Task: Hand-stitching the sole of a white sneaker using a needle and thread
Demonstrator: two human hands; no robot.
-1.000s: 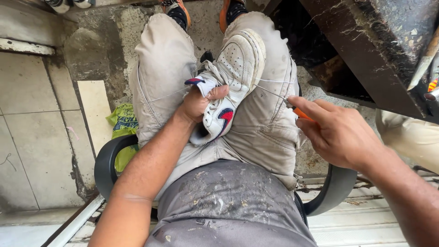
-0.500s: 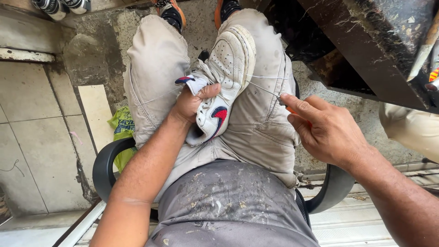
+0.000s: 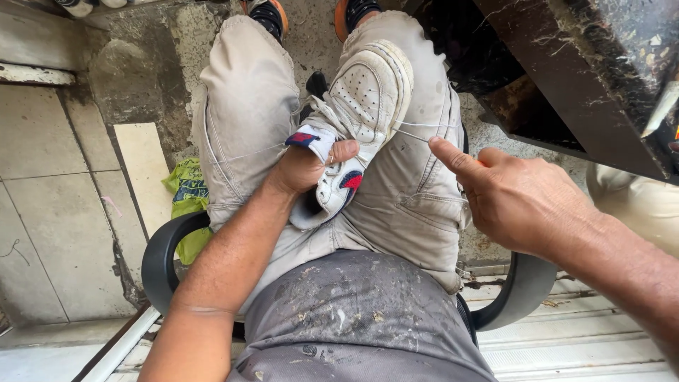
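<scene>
Stained concrete floor [image 3: 134,78] | shoe [image 3: 353,120] gripped by left hand [image 3: 304,170] | thread [image 3: 417,127] pulled taut by right hand [image 3: 516,198], clenched | snapping risked if overstrained

Stained concrete floor [image 3: 134,78] — black chair [image 3: 159,262], dark bench [image 3: 566,78].

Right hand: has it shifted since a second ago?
Yes, slightly. The right hand has drawn a little rightward from the shoe, pulling the thread taut; the left hand grips the shoe.
</scene>
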